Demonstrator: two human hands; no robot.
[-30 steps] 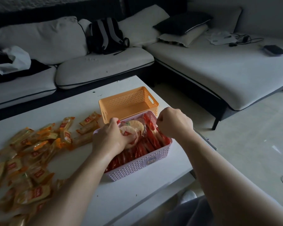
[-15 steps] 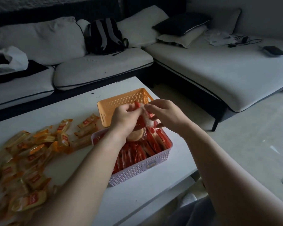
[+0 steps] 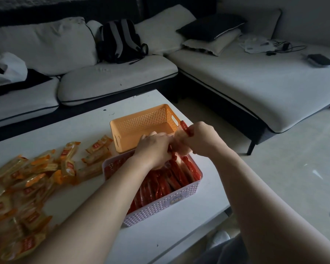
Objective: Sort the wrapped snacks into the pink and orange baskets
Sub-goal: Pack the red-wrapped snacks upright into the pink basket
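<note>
The orange-wrapped snacks (image 3: 32,180) lie in a loose heap along the left part of the table (image 3: 72,197), none of them sorted yet. Next to the right, toward the far edge, the orange basket (image 3: 141,121) stands with nothing showing inside it. In front of it, close enough that I cannot tell if the walls touch, the pink basket (image 3: 166,206) is packed with red packets (image 3: 171,180) standing in rows.

My left hand (image 3: 152,147) is over the far end of the pink basket, fingers curled onto one end of a red-wrapped snack (image 3: 185,127). My right hand (image 3: 200,139) pinches the other end, which sticks up past my knuckles. So I judge I am at the tail of the red sorting, with this packet held in both hands just above its basket.

The next move calls for slipping it edge-down into a gap in the rows. They look tight, so I would part them first. After that, the orange heap needs a long reach to the left.

The pink basket sits near the table's right edge and front right corner, so pushing down hard could nudge it outward. Bare tabletop lies between the heap and the baskets, and along the near edge.
</note>
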